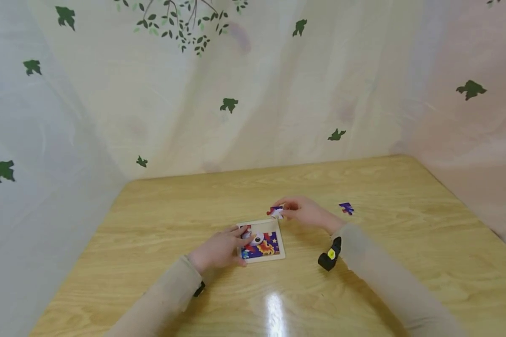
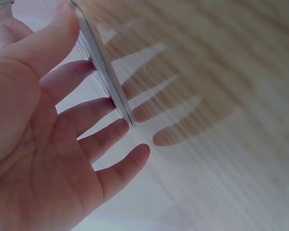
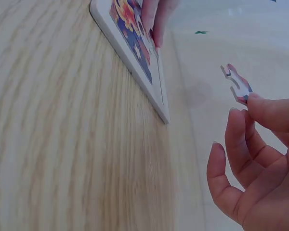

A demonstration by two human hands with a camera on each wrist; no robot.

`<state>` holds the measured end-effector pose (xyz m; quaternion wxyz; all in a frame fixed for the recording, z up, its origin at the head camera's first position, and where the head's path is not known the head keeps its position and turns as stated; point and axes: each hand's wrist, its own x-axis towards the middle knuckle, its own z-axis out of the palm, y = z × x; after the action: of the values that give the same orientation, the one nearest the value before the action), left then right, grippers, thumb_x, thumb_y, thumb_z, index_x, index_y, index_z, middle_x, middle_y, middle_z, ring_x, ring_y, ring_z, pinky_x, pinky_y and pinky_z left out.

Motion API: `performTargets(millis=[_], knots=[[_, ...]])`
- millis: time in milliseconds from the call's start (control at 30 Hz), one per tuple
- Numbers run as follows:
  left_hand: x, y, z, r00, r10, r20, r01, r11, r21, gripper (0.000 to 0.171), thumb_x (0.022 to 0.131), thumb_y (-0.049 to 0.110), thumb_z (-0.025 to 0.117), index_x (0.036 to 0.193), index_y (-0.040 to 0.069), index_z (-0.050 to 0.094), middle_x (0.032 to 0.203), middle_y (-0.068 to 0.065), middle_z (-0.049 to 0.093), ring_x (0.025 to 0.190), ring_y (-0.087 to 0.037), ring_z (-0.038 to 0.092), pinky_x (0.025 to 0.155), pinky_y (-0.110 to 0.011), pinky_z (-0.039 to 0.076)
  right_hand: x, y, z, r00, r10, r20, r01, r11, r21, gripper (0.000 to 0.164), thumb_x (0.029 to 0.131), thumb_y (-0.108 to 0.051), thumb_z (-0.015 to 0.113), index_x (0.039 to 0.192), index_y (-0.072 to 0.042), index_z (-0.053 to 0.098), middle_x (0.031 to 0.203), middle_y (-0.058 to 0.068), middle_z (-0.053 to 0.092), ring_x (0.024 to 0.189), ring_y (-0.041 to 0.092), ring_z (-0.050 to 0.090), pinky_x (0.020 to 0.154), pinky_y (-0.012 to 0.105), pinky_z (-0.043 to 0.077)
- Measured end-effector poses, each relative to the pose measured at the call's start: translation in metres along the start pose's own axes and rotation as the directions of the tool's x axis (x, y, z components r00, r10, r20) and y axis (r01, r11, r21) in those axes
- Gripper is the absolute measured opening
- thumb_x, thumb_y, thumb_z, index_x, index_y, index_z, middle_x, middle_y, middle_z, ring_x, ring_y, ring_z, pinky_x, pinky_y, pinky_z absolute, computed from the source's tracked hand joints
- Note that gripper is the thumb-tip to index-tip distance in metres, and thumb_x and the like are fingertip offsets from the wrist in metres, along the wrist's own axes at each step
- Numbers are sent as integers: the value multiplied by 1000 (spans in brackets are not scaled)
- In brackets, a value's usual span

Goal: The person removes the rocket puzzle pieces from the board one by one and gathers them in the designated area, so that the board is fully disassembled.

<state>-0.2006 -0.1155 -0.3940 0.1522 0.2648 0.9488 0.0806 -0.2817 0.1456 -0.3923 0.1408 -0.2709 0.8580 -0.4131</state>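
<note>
A square jigsaw tray (image 1: pixel 283 250) with a pale frame lies at the middle of the table, partly filled with colourful pieces (image 1: pixel 264 248). My left hand (image 1: pixel 222 249) rests on its left side, fingers spread over the pieces and thumb by the near edge. In the left wrist view the fingertips (image 2: pixel 119 129) meet the tray's edge (image 2: pixel 108 72). Just past the tray's far right corner, my right hand (image 1: pixel 305 211) pinches a puzzle piece (image 1: pixel 276 212) between thumb and fingers. That red, white and purple puzzle piece (image 3: pixel 238 85) is held up off the table in the right wrist view.
Another purple puzzle piece (image 1: pixel 346 208) lies on the wooden table (image 1: pixel 173 206), to the right of my right hand. A pale curtain (image 1: pixel 270 93) with printed green leaves hangs behind and beside the table. Black straps with small devices (image 1: pixel 330 255) sit at the wrists.
</note>
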Motion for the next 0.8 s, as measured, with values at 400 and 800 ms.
performTargets(millis=[400,800], knots=[[0,-2,-1,1000,17,3,-17,1000,24,70,83,41,66,144,19,40,155,-12,25,141,-39,25,114,-50,25,-24,32,-47,985,99,-140,-112,990,-82,25,95,-12,55,115,-2,64,99,12,64,84,20,55,71,28,46],[0,-1,-5,1000,21,12,-21,1000,15,68,84,39,67,143,18,40,155,-13,25,141,-39,25,114,-50,25,-39,47,-78,977,159,-141,-175,979,-104,20,95,-10,53,108,3,59,91,14,60,52,12,41,46,25,37]])
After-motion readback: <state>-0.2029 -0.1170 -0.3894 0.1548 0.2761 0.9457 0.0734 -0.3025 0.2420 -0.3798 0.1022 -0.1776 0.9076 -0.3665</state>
